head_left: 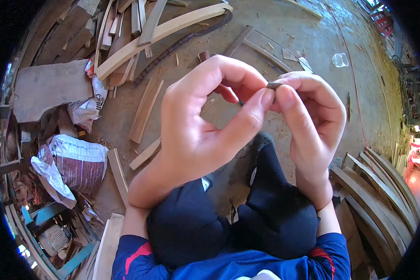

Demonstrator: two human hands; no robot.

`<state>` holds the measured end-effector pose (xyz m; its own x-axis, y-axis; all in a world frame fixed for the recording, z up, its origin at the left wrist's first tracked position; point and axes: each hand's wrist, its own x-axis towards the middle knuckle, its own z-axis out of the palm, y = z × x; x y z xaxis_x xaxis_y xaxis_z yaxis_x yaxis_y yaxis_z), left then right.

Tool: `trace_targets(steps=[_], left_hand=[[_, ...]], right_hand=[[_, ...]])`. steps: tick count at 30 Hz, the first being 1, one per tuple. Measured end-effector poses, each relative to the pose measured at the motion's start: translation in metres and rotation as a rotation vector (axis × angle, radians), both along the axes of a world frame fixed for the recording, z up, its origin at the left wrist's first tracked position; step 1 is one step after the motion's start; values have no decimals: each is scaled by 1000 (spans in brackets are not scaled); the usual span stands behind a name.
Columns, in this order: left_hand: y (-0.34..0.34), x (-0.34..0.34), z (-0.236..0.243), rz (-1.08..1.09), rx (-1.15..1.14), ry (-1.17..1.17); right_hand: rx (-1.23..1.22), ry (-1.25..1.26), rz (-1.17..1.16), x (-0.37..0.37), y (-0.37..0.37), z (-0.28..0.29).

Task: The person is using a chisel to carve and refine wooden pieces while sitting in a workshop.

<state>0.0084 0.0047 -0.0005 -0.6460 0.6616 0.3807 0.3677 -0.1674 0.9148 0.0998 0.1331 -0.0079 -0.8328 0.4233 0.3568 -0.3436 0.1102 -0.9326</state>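
Raised in front of me above my knees, my left hand (pixel 205 112) and my right hand (pixel 312 109) meet at the fingertips. Between them is a small, flat, grey-brown piece (pixel 274 85), pinched by thumb and forefinger on each side. Most of it is covered by the fingers, so its kind cannot be made out. The left hand's other fingers curl behind its thumb; those of the right are bent in toward the palm. Beyond the hands, a reddish-brown wooden handle (pixel 203 56) and a thin wooden frame (pixel 240 41) lie on the floor.
Long boards (pixel 158 35) pile up at the far left, near a broad slab (pixel 51 88). A printed sack (pixel 79 161) and a motor (pixel 55 240) stand at left. Curved planks (pixel 373 205) stack at right. A clear plastic cup (pixel 340 59) and red cord (pixel 354 84) lie farther off.
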Motion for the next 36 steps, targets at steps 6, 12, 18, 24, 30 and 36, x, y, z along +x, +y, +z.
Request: trace_targets(steps=[6,12,18,24,30,36], left_hand=[[-1,-1,-1,-92,32,-243],[1,-4,-10,-45,54,-222],[-3,-8,-14,-62,44,-127],[-20,-17,-91,-21,67,-179],[-166,-47,-291,680,-302,-541],[-384,-4,-408,1386,82,-1322]], right_hand=[[-234,11,31,-2,-2,-1],[-226,-134,-88,2,0,-9],[-321,-34,-154,-7,2,-20],[104,-280,-215,-6,7,-67],[151,-609,-137,-1,20,-117],[150,-555,-26,-8,8,-123]])
